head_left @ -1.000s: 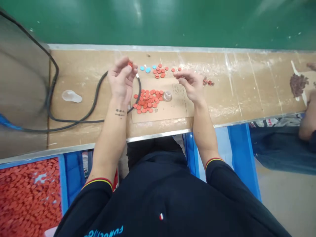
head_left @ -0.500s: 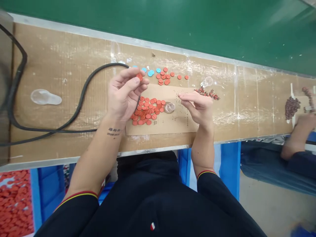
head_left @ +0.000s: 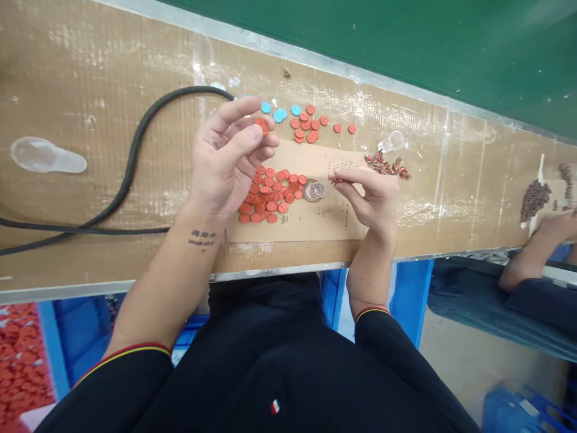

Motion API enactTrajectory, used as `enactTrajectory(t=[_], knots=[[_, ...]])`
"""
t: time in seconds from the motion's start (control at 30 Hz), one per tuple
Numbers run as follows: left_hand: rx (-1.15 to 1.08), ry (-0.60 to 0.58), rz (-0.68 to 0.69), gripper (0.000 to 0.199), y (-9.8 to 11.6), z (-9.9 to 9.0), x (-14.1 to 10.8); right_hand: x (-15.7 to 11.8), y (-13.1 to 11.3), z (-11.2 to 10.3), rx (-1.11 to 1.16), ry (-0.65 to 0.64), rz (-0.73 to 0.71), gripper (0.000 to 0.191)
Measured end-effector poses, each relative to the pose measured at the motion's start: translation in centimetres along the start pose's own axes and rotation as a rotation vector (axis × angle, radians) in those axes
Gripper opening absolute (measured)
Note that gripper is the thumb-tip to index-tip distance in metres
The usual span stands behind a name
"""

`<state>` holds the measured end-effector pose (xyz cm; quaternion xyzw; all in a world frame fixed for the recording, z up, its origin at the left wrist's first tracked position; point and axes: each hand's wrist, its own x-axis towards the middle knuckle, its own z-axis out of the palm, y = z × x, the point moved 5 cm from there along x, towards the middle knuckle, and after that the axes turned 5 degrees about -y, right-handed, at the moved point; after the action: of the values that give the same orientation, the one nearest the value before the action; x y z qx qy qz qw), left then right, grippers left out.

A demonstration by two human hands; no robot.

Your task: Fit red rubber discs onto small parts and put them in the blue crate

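Observation:
My left hand (head_left: 229, 156) pinches a red round button-like disc (head_left: 262, 126) between thumb and fingers, held up above the work surface. Below it, a pile of similar red discs (head_left: 270, 195) lies on a cardboard sheet (head_left: 288, 233). My right hand (head_left: 372, 195) is closed in a pinch just above the sheet; a tiny dark thing shows at the fingertips, too small to name. Between the hands stands a small clear cup-like piece (head_left: 314, 191). Tiny dark specks (head_left: 340, 163) are scattered beside the right fingertips. A clump of red-and-dark small wire-like parts (head_left: 387, 166) lies just beyond the right hand.
Loose red discs (head_left: 311, 125) and blue discs (head_left: 280, 115) lie farther back. A black cable (head_left: 135, 141) loops at left near a clear bulb-shaped piece (head_left: 48, 155); another clear piece (head_left: 393, 141) lies right. A co-worker's arm (head_left: 536, 246) reaches in beside a dark pile (head_left: 535, 200).
The view has shifted, moving the bench things about. My left hand still holds the red disc. At my right fingertips, a tiny dark thing now shows.

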<state>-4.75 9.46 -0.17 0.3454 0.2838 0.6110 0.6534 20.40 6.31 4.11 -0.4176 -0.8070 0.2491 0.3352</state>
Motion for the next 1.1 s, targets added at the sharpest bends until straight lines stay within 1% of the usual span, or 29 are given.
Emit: enactTrajectory(t=[0.07,0.17,0.23,0.33,0.47,0.63,0.77,0.97,1.03,1.1], knots=[[-0.041,-0.027,0.020,0.039,0.1,0.2,0.1,0.0,0.0,0.0,-0.008,-0.020,-0.003,0.014],[-0.069,-0.043,0.014,0.034,0.4,0.6,0.3,0.0,-0.2,0.0,-0.005,-0.047,-0.015,0.009],[-0.063,-0.033,-0.003,0.035,0.7,0.8,0.3,0.0,-0.2,0.0,0.010,-0.063,-0.023,0.006],[-0.049,-0.006,-0.018,0.038,1.0,1.2,0.2,0.0,-0.3,0.2,0.031,-0.092,-0.043,0.009],[-0.105,0.019,-0.007,0.039,1.3,1.6,0.0,0.2,-0.5,0.2,0.010,-0.126,-0.065,0.010],[-0.063,-0.051,-0.034,0.034,1.3,1.6,0.0,0.2,-0.6,0.2,0.008,-0.120,-0.124,0.010],[-0.064,-0.047,-0.025,0.035,1.4,1.3,0.1,0.1,-0.5,0.5,-0.002,-0.146,-0.090,0.010],[-0.039,-0.053,-0.020,0.036,1.6,1.5,0.1,0.1,-0.7,0.5,0.011,-0.120,-0.081,0.012],[-0.027,-0.045,-0.019,0.032,1.6,1.5,0.0,0.2,-0.6,0.7,-0.009,-0.141,-0.052,0.012],[-0.024,-0.034,-0.018,0.025,1.6,1.6,0.0,0.2,-0.6,0.7,-0.015,-0.141,-0.058,0.011]])
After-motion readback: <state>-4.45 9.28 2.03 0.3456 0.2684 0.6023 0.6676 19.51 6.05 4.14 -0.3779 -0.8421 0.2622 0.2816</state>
